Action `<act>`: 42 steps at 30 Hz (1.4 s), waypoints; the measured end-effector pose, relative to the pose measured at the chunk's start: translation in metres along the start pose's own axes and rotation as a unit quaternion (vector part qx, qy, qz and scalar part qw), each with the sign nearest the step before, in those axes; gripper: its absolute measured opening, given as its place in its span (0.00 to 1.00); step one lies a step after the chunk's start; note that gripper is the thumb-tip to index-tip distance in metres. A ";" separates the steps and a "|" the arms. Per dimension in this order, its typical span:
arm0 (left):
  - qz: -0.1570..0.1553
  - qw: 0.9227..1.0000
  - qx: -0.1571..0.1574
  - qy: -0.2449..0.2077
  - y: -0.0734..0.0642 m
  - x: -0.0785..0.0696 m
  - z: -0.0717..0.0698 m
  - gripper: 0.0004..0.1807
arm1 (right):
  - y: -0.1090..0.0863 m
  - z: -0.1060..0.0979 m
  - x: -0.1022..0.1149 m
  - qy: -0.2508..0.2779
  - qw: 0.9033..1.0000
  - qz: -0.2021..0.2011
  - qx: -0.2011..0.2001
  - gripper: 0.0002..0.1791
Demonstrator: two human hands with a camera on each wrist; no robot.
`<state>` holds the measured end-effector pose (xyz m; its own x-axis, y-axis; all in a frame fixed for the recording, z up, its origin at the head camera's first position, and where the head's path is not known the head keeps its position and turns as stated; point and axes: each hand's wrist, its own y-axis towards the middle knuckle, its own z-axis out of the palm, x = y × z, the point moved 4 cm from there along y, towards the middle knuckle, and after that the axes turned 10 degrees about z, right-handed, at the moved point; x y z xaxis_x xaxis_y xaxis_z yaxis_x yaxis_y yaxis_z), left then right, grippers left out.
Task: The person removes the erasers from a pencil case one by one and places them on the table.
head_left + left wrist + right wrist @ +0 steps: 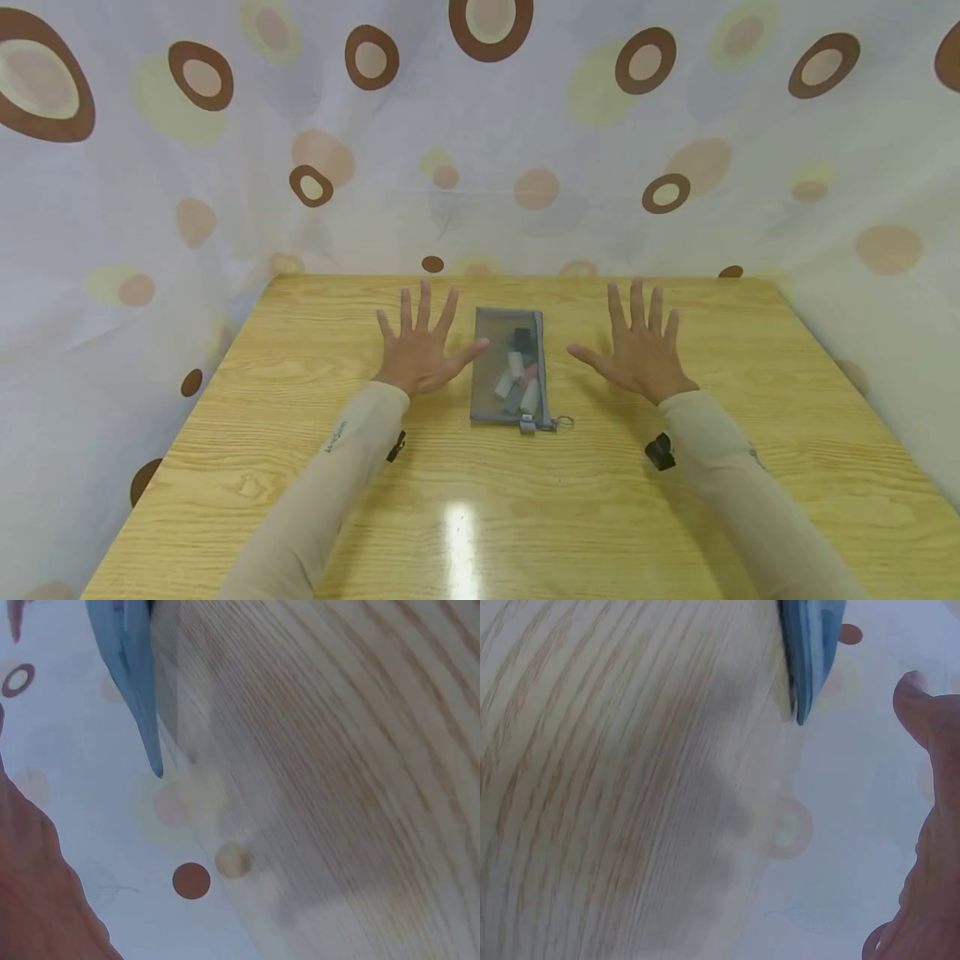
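A grey mesh zip pouch [491,367] lies flat on the wooden table, with several small blocks showing through it: white ones, a pink one, a grey one and a black one. A small metal ring [566,422] hangs at its lower right corner. To its left my left hand [420,354] is spread over the table, the thumb tip overlapping the pouch's left edge in the head view. My right hand [641,354] is spread likewise on the other side, its thumb pointing at the pouch. Both hands hold nothing. In both wrist views the pouch [131,675] [812,652] appears edge-on.
The wooden table [300,500] reaches back to a white sheet [480,225] with brown, peach and yellow dots. The same sheet hangs on the left and right sides. A bright reflection lies on the table's near part.
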<state>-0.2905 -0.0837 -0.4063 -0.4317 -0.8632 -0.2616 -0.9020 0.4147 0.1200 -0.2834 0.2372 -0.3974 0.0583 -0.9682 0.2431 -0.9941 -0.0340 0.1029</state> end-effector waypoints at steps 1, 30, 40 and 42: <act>0.005 1.000 0.004 -0.007 0.000 -0.002 0.000 0.52 | 0.000 0.000 0.001 0.008 1.000 -0.001 0.004 0.63; 0.160 0.986 -0.001 -0.046 -0.004 -0.052 0.007 0.32 | -0.007 -0.010 0.023 0.200 0.977 -0.059 0.052 0.27; 0.197 0.972 0.065 -0.114 -0.005 -0.069 0.019 0.25 | -0.015 -0.003 0.028 0.189 0.972 -0.100 0.098 0.19; 0.206 0.968 0.079 -0.116 -0.006 -0.072 0.022 0.24 | -0.017 -0.002 0.029 0.189 0.970 -0.104 0.108 0.18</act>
<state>-0.2540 -0.0181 -0.4090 -0.7259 -0.5342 -0.4332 -0.6329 0.7654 0.1166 -0.2650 0.2097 -0.3906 0.2489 -0.7765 0.5789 -0.9506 -0.3102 -0.0073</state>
